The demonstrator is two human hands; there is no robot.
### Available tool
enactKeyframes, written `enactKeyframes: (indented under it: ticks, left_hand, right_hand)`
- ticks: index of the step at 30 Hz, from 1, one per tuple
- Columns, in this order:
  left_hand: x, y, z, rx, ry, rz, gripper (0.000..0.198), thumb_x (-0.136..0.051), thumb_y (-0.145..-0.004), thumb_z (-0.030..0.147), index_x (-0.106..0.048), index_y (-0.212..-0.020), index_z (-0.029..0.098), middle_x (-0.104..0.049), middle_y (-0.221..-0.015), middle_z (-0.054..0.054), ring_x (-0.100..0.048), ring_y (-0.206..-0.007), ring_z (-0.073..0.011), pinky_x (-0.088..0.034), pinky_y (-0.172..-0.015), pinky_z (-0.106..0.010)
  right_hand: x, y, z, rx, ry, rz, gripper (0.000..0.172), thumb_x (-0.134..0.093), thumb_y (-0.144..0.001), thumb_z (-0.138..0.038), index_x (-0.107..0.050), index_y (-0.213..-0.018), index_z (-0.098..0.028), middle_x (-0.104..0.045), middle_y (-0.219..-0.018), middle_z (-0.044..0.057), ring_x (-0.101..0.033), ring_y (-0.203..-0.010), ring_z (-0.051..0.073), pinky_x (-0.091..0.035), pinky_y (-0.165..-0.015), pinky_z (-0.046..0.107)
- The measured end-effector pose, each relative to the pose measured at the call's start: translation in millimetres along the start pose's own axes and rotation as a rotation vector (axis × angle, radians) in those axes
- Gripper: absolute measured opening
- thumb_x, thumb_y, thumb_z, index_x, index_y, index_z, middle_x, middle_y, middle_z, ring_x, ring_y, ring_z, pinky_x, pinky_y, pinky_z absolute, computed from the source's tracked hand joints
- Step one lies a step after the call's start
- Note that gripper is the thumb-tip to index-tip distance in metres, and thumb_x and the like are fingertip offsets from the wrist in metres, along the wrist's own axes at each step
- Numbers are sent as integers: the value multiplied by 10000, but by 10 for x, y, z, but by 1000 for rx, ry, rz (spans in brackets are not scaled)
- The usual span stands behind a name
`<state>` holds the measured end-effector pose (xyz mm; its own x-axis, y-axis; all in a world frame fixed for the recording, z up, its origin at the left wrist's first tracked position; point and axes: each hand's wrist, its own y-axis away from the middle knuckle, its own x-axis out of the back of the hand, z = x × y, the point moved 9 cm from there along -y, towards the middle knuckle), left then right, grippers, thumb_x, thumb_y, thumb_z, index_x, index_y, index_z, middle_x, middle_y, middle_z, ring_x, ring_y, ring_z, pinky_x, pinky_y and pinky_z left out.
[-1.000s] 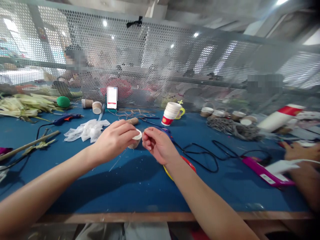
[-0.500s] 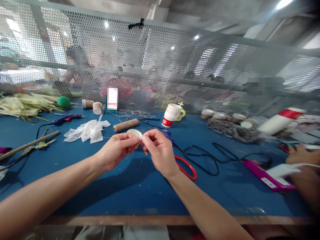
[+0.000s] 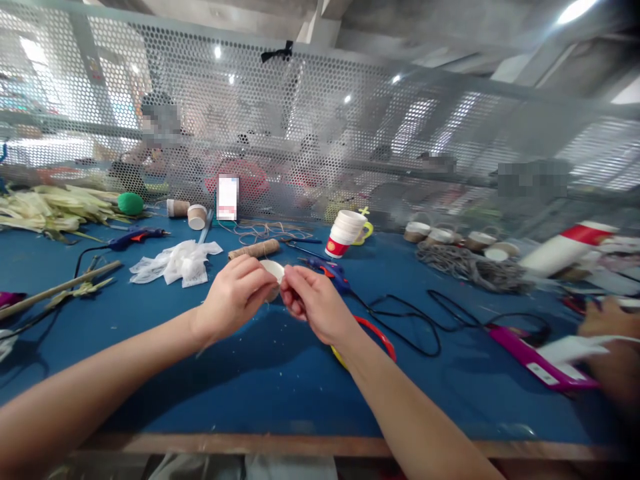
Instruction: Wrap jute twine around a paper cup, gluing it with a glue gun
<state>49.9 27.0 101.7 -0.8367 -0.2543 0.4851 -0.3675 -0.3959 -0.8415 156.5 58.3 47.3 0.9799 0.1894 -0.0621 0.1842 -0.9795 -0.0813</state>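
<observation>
A small paper cup point(image 3: 273, 268) is held above the blue table, its white rim showing between my hands. My right hand point(image 3: 315, 297) pinches the cup's right side with thumb and fingertips. Curled over the near left side of the cup is my left hand point(image 3: 237, 297), back of the hand up and fingers pressed together. Most of the cup's wall is hidden by the fingers, and I cannot see whether a thin strand is between them. Just behind lies a roll of brown twine point(image 3: 255, 250). A blue glue gun point(image 3: 327, 270) lies beyond my right hand.
Stacked white cups point(image 3: 345, 230) stand behind. White mesh fabric point(image 3: 177, 262), another blue glue gun point(image 3: 133, 237) and corn husks point(image 3: 55, 207) lie left. Under my right wrist is a red and yellow tape ring point(image 3: 377, 333). A purple power strip point(image 3: 543, 360) and another person's hand point(image 3: 605, 320) are right.
My left hand has turned so that its back faces up and its fingers come over the cup. My right hand stays at the cup's right side, slightly lower.
</observation>
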Motion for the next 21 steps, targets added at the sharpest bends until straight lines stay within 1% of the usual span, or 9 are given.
enactKeyframes:
  ticks: [2,5,9,12,14,15,17,19,21]
  left_hand:
    - [-13,29,151,-192,-201,-1,168,-460,-836,183,-586,-726,165,-572,-652,-33,-482,-632,-125,-397,-611,-257]
    - [-42,52,229,-310,-394,-24,177,-452,-841,171,-586,-727,172,-575,-644,-32,-470,-619,-129,-363,-601,-268]
    - [-26,48,251,-360,-430,-19,166,-450,-845,172,-590,-756,176,-597,-675,-35,-480,-627,-131,-347,-596,-273]
    - [-6,32,202,-301,-325,7,138,-481,-835,202,-604,-787,161,-605,-677,-46,-491,-643,-135,-378,-601,-267]
    - [10,11,132,-195,-164,18,131,-506,-823,221,-611,-799,146,-607,-687,-53,-507,-664,-135,-409,-616,-267]
    - [9,-4,74,-107,-57,12,130,-517,-816,227,-613,-791,142,-606,-691,-51,-511,-663,-130,-419,-617,-264]
    - [-45,-11,-110,172,197,-37,136,-533,-801,241,-610,-754,139,-597,-682,-37,-510,-632,-112,-423,-592,-247]
    - [-180,67,-291,522,494,-110,150,-550,-780,259,-598,-715,133,-583,-658,-20,-493,-586,-90,-411,-559,-229]
    - [-334,186,-346,810,804,-161,179,-575,-753,282,-576,-665,126,-544,-607,-1,-464,-543,-72,-388,-529,-213]
  right_hand:
    - [-7,9,-4,7,47,-15,307,-587,-741,-436,-512,-622,-164,-471,-477,-61,-339,-368,27,-196,-331,159]
    - [-11,11,-26,27,95,-24,280,-591,-742,-409,-512,-636,-162,-489,-514,-55,-362,-395,31,-229,-349,163]
    - [7,9,-82,88,136,-1,258,-596,-741,-391,-503,-653,-167,-501,-553,-49,-394,-429,42,-284,-381,177]
    - [46,20,-140,156,187,47,237,-583,-753,-382,-511,-672,-170,-515,-559,-40,-409,-444,53,-314,-408,193]
    - [60,38,-192,211,235,72,226,-571,-763,-375,-520,-679,-172,-524,-556,-33,-414,-448,60,-332,-426,206]
    - [58,51,-224,242,257,80,220,-566,-768,-371,-522,-679,-174,-523,-552,-32,-414,-449,63,-337,-432,212]
    - [43,91,-302,315,294,91,209,-553,-777,-360,-524,-675,-181,-514,-546,-32,-410,-449,68,-340,-436,218]
    - [20,144,-384,388,338,104,189,-538,-790,-339,-526,-677,-189,-507,-548,-34,-407,-455,71,-345,-445,223]
    - [0,202,-453,447,387,125,168,-530,-798,-309,-531,-676,-194,-505,-554,-34,-405,-463,73,-354,-464,228]
